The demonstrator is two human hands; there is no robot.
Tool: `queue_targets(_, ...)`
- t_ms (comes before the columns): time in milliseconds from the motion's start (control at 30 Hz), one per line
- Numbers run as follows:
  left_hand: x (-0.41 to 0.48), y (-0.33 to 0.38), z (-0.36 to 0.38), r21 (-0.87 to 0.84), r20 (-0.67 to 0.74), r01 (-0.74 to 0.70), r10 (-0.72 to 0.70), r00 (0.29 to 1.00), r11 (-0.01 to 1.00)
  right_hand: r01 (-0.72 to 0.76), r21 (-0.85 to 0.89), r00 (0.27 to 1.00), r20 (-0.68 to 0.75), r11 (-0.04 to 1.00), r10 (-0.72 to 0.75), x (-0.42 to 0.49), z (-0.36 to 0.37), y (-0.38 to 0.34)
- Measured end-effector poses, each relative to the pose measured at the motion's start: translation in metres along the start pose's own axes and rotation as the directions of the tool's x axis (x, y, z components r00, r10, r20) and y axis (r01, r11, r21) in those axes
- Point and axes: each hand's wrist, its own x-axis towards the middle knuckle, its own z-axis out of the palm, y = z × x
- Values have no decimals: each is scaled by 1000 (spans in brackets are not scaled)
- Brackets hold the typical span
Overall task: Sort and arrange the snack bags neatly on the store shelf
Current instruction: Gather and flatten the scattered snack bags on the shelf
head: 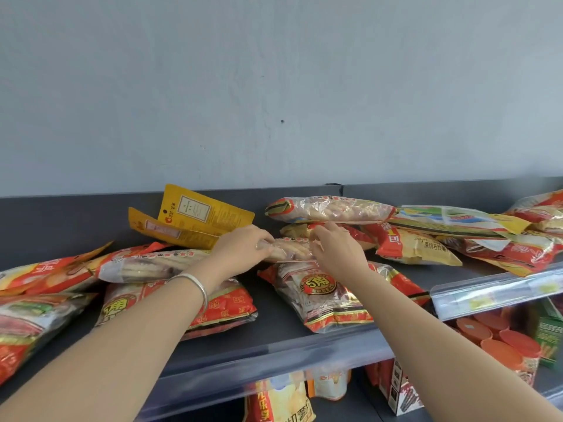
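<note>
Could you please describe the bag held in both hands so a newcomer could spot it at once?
Look at the dark grey top shelf under the pale wall. Near its middle, just right of the yellow packets, the left hand and right hand grip a clear snack bag of pale crackers. It alone is held at both ends; its neighbours lie loose.

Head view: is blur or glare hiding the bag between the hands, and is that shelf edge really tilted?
Head view: the clear biscuit bag gripped between the left hand and right hand looks soft, with sheen on its film. Head view: the shelf's front rail slants and bows, probably from wide-angle distortion. Head view: lighting is even, shadows faint.
</note>
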Motion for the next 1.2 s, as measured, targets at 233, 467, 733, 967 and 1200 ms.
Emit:
queue_targets(233,-57,-36,-27,160,-97,75,-60,993,984,266,162,954,99,950,-284,2,18,-82)
queue_targets(467,-132,-116,-70,215,-155,327,-298,942,920,443,304,871,79,843,-486,12,42,-195)
queue_targets(733,-203,-222,-116,164,-177,542,-515,838,824,558,369,758,137,743,-637,31,77,-317)
queue_targets(967,-218,-320,-141,111,-94,553,-545,833,826,582,198,750,244,788,-615,62,107,-395)
queue_targets(1200,-221,-391,-153,131,-47,502,-500,865,855,530,300,678,411,793,-609,85,133,-470)
